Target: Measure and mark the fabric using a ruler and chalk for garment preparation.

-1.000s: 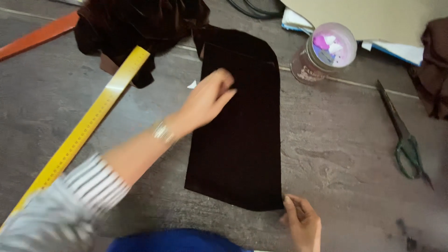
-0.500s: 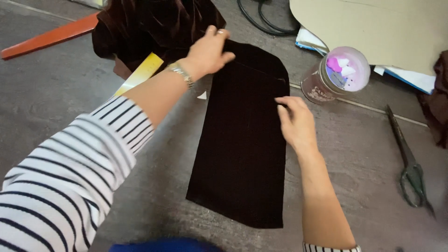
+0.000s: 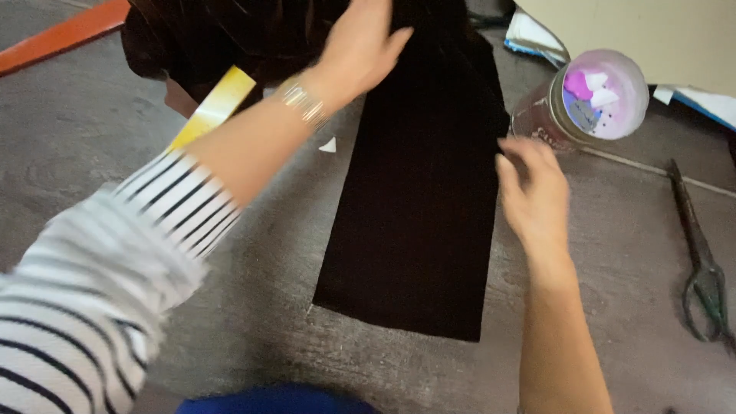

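Note:
A long strip of dark brown velvet cloth (image 3: 418,222) lies flat on the grey floor (image 3: 92,161). My left hand (image 3: 360,46) reaches across to the strip's far end, fingers spread and flat, at the edge of a bunched heap of the same dark cloth (image 3: 222,38). My right hand (image 3: 533,192) hovers at the strip's right edge, fingers loosely bent, holding nothing that I can see. A yellow ruler (image 3: 215,107) lies under my left forearm, mostly hidden.
A clear jar with a pinkish lid (image 3: 590,100) stands just right of the cloth, close to my right hand. Dark scissors (image 3: 701,268) lie at the far right. An orange strip (image 3: 61,34) lies at top left, with cardboard and papers (image 3: 659,38) at top right.
My left hand has moved further up toward the bunched cloth. My right hand has slid off the strip to its right edge. The view has moved closer.

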